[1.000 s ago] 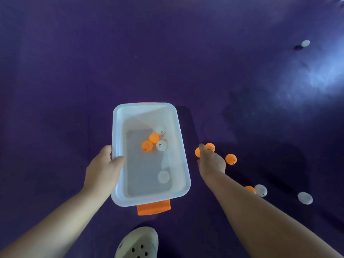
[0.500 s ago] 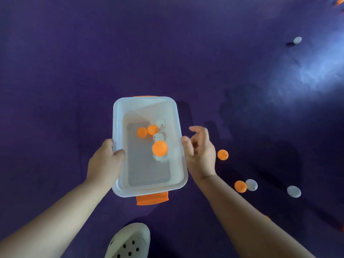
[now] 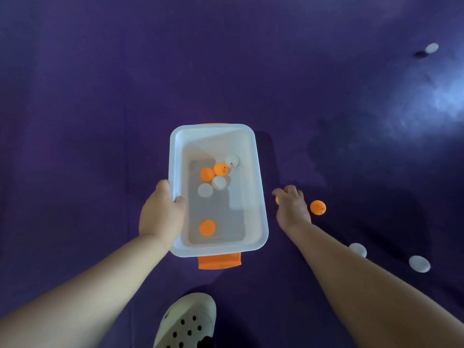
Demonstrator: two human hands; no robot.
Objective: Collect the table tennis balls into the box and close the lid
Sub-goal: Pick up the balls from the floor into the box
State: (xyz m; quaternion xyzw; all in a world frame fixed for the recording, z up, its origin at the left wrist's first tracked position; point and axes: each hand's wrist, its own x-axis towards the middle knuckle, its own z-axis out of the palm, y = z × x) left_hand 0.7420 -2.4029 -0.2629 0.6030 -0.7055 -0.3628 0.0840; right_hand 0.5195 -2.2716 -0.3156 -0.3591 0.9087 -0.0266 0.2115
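Head view: left fingers [image 3: 164, 188] clamp the box [image 3: 259, 187] rim; right fingers [image 3: 290, 192] curl round an orange ball [image 3: 277, 200].

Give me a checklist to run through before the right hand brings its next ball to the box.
1. Box held steady: ok, left hand grips its rim.
2. Box open: ok, no lid on it.
3. Room inside: ok, only six balls lie in it.
4. Right hand grip on the hidden orange ball: cannot tell, only a sliver shows.
5. All balls collected: not ok, a second orange ball and three white balls lie outside.
6. Lid within reach: cannot tell, none in view.
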